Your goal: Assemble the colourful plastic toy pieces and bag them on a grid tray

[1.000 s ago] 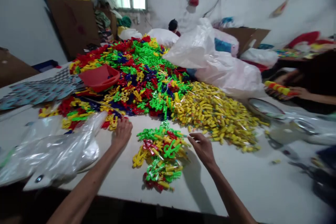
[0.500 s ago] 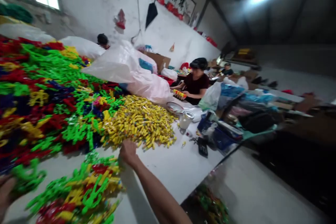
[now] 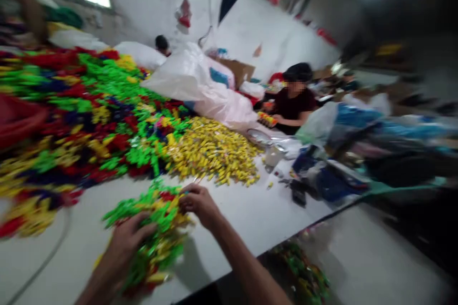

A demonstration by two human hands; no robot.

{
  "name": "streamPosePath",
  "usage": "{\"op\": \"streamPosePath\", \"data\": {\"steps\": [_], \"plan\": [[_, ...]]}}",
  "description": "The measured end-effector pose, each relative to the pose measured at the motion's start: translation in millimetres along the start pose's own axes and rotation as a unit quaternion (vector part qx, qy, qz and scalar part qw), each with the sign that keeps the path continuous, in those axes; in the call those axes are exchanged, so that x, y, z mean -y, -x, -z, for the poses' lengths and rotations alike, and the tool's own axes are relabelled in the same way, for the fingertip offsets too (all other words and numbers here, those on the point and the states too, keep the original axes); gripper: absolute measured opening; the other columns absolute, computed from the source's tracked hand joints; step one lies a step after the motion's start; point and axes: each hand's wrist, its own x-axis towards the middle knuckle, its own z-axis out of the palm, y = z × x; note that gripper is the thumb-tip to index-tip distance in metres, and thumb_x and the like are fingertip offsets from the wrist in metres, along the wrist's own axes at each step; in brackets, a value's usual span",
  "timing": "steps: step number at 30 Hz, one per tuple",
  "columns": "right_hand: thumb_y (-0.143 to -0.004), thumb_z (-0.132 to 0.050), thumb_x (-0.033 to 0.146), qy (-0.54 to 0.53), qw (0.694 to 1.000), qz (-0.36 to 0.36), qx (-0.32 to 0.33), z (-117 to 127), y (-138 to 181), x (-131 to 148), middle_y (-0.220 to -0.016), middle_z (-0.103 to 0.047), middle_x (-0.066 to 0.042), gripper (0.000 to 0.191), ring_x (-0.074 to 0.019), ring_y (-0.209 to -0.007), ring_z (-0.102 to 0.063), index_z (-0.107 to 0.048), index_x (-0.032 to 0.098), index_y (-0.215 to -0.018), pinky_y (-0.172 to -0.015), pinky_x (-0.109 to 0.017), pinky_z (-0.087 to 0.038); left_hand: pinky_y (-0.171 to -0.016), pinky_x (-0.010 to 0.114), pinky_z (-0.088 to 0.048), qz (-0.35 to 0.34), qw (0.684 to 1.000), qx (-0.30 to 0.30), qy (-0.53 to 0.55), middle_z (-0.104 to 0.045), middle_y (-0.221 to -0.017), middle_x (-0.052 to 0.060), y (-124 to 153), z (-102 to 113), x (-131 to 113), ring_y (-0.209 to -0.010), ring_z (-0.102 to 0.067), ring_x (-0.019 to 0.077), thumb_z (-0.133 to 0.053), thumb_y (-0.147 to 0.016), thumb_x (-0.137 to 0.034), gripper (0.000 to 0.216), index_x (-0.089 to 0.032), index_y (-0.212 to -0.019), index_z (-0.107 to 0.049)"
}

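A small heap of green, yellow and red plastic toy pieces (image 3: 157, 219) lies on the white table (image 3: 250, 214) in front of me. My left hand (image 3: 123, 243) rests on the heap's near left side, fingers curled over the pieces. My right hand (image 3: 198, 204) is at the heap's right edge, fingers bent and pinched on pieces there. The picture is smeared by motion, so the exact grip is unclear.
A large pile of mixed coloured pieces (image 3: 71, 119) covers the table's left. A heap of yellow pieces (image 3: 211, 152) lies behind my right hand. White plastic sacks (image 3: 200, 86) stand beyond. A seated person in a dark shirt (image 3: 293, 105) works at the right, by bags and clutter (image 3: 343, 152).
The view swung right, then partly back left. Both my hands have come together onto the small heap; the left hand, off at the frame's edge before, now lies on it.
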Motion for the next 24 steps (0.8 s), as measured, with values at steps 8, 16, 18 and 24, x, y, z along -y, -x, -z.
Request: {"op": "streamPosePath", "data": {"steps": [8,16,18,24], "plan": [[-0.062,-0.074,0.026,-0.051,0.989,-0.05,0.127,-8,27,-10,-0.055,-0.057,0.005,0.021,-0.0067,-0.045,-0.053,-0.06,0.015,-0.073,-0.05,-0.02,-0.043,-0.068,0.028,-0.049,0.071,0.974,0.074,0.201,-0.069,-0.076,0.003,23,-1,-3,-0.07,-0.065,0.0172,-0.071,-0.063,-0.026,0.033,-0.016,-0.092,-0.059],[-0.065,-0.074,0.031,-0.062,0.984,-0.054,0.156,-6,32,-16,-0.048,-0.049,0.007,0.02,-0.0071,-0.045,-0.052,-0.062,0.016,-0.071,-0.049,-0.019,-0.039,-0.065,0.025,-0.051,0.097,0.959,0.088,0.252,-0.069,-0.072,0.003,27,7,4,-0.063,-0.064,0.0144,-0.077,-0.058,-0.024,0.032,-0.015,-0.086,-0.063],[-0.063,-0.076,0.028,-0.063,0.987,-0.037,0.141,-8,34,-16,-0.053,-0.055,0.005,0.02,-0.0072,-0.049,-0.054,-0.064,0.015,-0.071,-0.052,-0.02,-0.041,-0.063,0.025,-0.051,0.108,0.955,0.079,0.267,-0.069,-0.071,0.003,27,7,5,-0.062,-0.064,0.0141,-0.078,-0.057,-0.023,0.033,-0.015,-0.085,-0.063],[-0.056,-0.08,0.026,-0.06,0.989,-0.061,0.124,-11,33,-16,-0.057,-0.061,0.004,0.021,-0.0078,-0.049,-0.055,-0.066,0.016,-0.069,-0.053,-0.021,-0.044,-0.064,0.024,-0.05,0.124,0.95,0.074,0.278,-0.07,-0.073,0.005,26,8,4,-0.064,-0.064,0.0142,-0.08,-0.054,-0.024,0.035,-0.014,-0.084,-0.065]]}}
